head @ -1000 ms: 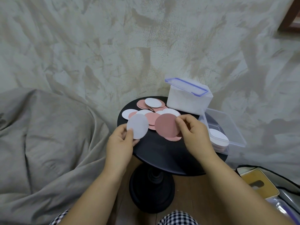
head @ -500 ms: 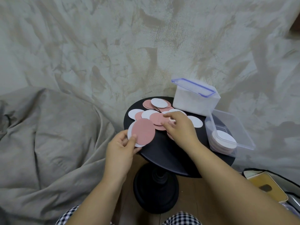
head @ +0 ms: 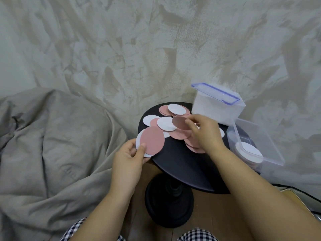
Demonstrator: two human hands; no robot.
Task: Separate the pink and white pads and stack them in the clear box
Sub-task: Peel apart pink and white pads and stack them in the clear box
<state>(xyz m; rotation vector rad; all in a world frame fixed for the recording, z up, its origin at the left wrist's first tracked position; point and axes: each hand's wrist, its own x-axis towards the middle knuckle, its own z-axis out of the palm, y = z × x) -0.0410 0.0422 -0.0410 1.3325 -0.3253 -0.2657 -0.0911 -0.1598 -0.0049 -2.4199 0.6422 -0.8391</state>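
Note:
Pink and white round pads (head: 166, 124) lie scattered and overlapping on a small round black table (head: 180, 164). My left hand (head: 129, 157) pinches a pink pad (head: 152, 142) laid over a white pad at the table's left edge. My right hand (head: 205, 133) pinches another pink pad (head: 180, 122), lifted slightly above the pile. A clear box (head: 271, 150) stands at the table's right side with a stack of pads (head: 250, 153) inside, a white one on top.
An upturned clear container with a blue-rimmed lid (head: 217, 103) sits at the back of the table. A grey bean bag (head: 52, 145) fills the left. A textured wall is behind. The table's pedestal base (head: 169, 200) stands on a wooden floor.
My right hand put its pink pad onto the white pad in my left hand, reached back to the pile and has lifted another pink pad. The camera view shifted left.

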